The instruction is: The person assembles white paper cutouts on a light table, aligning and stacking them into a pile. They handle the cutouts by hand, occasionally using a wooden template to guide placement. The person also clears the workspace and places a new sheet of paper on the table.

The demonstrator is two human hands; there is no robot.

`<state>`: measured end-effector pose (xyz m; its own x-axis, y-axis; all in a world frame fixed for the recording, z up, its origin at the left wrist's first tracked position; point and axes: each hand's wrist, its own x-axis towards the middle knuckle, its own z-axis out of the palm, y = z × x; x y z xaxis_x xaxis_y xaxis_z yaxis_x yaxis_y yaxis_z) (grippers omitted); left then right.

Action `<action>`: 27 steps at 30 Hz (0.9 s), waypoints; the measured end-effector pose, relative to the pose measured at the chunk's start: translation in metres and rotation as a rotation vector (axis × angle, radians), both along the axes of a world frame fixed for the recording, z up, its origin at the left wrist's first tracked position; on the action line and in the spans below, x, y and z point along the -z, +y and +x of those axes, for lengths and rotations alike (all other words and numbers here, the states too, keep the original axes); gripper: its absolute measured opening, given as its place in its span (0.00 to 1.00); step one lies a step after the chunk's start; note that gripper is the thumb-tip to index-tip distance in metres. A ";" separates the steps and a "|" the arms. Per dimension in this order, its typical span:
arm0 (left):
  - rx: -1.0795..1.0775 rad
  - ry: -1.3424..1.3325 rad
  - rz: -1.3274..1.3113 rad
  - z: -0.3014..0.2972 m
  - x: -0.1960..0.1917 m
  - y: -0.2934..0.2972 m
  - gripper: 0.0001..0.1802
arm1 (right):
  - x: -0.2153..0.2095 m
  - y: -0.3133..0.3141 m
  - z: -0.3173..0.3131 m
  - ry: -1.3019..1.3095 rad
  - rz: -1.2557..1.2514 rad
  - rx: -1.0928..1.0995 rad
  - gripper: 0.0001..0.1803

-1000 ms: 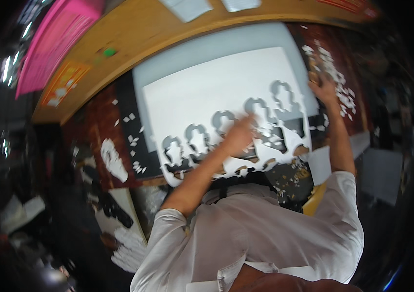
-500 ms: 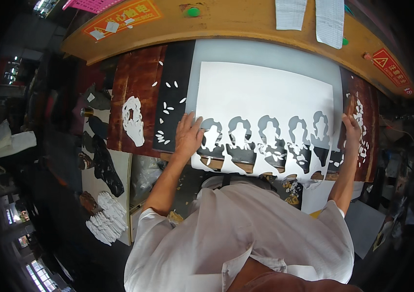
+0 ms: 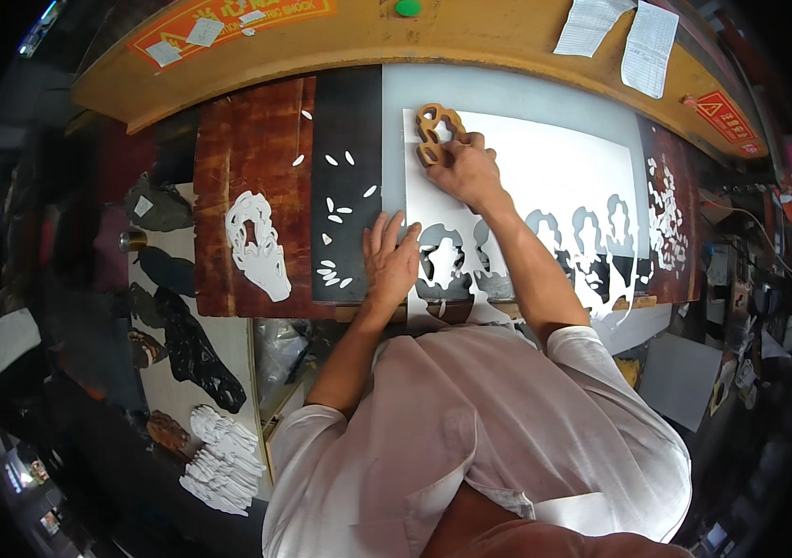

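A white sheet (image 3: 554,163) lies on the pale cutting board (image 3: 498,86), with a row of shoe-upper-shaped holes along its near side. My right hand (image 3: 472,175) grips a brown cutting die (image 3: 427,152) with looped walls, at the sheet's far left corner. That forearm crosses over the sheet and hides part of the holes. My left hand (image 3: 390,256) lies flat by the sheet's left edge, fingers slightly apart and nothing held. The sheet's cut near edge hangs in strips at the table's front, close to my shirt.
White cut pieces (image 3: 258,251) are stacked on the reddish-brown board at left. Small white slivers (image 3: 332,205) dot the black strip, and more scraps (image 3: 665,219) lie at right. A yellow machine beam (image 3: 479,42) spans the far side. Black and white pieces rest on a side table (image 3: 228,344).
My right hand has moved from the sheet's right side to its far left corner, now with the cutting die on the sheet. My left hand stays by the left edge. The view has shifted slightly.
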<state>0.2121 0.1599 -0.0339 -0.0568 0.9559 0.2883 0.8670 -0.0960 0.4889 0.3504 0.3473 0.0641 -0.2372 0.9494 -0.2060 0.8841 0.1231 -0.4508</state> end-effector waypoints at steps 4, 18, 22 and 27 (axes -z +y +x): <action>0.026 -0.038 0.028 -0.007 0.007 0.003 0.23 | -0.002 -0.007 -0.031 -0.146 -0.033 0.038 0.30; 0.069 -0.264 0.005 -0.020 0.010 -0.016 0.20 | 0.020 0.009 0.046 0.413 -0.101 0.225 0.30; 0.056 -0.310 -0.007 -0.016 -0.001 -0.054 0.21 | 0.018 -0.032 0.152 0.287 0.173 0.188 0.21; 0.132 -0.229 0.352 0.007 -0.003 -0.060 0.14 | 0.014 -0.136 0.248 0.528 -0.075 0.465 0.17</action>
